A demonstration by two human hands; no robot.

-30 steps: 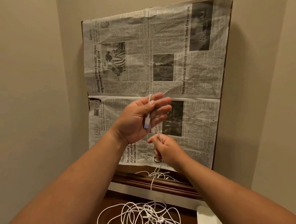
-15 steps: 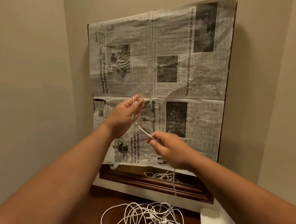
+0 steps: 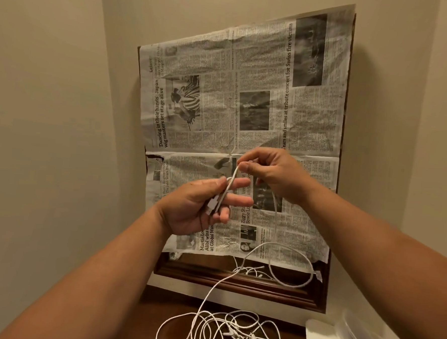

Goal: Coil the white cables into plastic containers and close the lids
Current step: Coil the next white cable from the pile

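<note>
Cable (image 3: 232, 179) is held up off the worktop (image 3: 161, 305), probably for winding. The left hand (image 3: 202, 204), palm up with fingers loosely curled, traps the plug end and seems to serve as a spool. The right hand (image 3: 277, 172) pinches the strand between thumb and forefinger to lay a turn over. The slack sags in a loop down to the pile (image 3: 233, 332). Half a second earlier the right hand pinched below the left; it has since risen above it.

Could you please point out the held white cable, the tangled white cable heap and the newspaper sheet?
Held white cable (image 3: 213, 203), head view, plug end.
Tangled white cable heap (image 3: 233, 333), head view, middle strands.
Printed newspaper sheet (image 3: 312, 117), head view, text column.
</note>
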